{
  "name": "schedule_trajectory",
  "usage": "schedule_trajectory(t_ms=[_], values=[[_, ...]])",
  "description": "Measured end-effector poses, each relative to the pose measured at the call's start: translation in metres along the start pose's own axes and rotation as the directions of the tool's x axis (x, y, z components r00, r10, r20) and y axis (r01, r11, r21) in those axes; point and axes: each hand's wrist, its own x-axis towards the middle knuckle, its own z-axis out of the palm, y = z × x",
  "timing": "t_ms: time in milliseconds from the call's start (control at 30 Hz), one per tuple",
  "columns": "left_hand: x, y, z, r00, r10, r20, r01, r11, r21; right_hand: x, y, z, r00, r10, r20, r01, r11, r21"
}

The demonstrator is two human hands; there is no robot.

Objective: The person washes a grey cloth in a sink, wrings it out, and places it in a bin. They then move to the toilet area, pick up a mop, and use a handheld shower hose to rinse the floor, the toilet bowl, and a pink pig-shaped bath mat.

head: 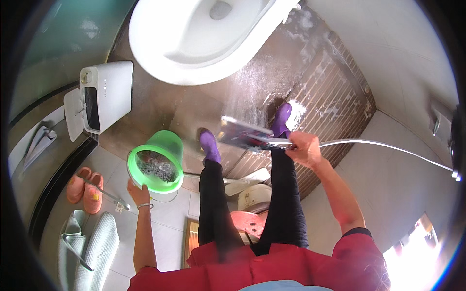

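My right hand [305,150] is closed around the handle of a shower head [245,134], blurred by motion, with its silver hose [382,143] running off to the right wall. Water sprays from the head onto the wet brown floor [262,87] beside the toilet. On the other side my left hand [139,192] holds the rim of a green plastic bucket [168,140], tilted so its opening faces me. Something dark, possibly a mat or bristles under water, shows inside the bucket.
A white toilet [189,69] stands ahead, a white bin with raised lid [113,96] at left. Slatted drain flooring [320,120] lies right. Orange slippers [93,192] and a folded grey-green item [96,251] lie lower left. A pink basin [249,222] and white containers [255,198] stand behind my legs.
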Motion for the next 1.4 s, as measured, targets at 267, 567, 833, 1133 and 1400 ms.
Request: schedule_trajectory(t_ms=[267,567,833,1133,1400], values=[[-0.035,0.349,0.000,0.661,0.599,0.453,0.112,0.518,-0.848,0.082,-0.061,-0.063,0.885,-0.418,-0.207,0.457,0.865,0.207],[0.055,0.455,-0.011,0.761,0.395,0.515,0.440,0.269,-0.857,0.182,-0.059,-0.097,0.835,-0.484,-0.261,0.532,0.831,0.160],[0.187,0.447,0.011,0.534,0.660,0.528,-0.191,0.703,-0.685,0.244,-0.071,-0.081,0.906,-0.387,-0.174,0.413,0.898,0.151],[0.182,0.393,0.001,0.286,0.726,0.625,-0.945,0.321,0.060,0.240,-0.053,-0.069,0.953,-0.291,-0.078,0.301,0.937,0.178],[0.075,0.430,0.080,0.403,0.722,0.562,-0.860,0.509,-0.038,0.204,-0.050,-0.048,1.000,-0.014,-0.001,0.013,0.942,0.335]])
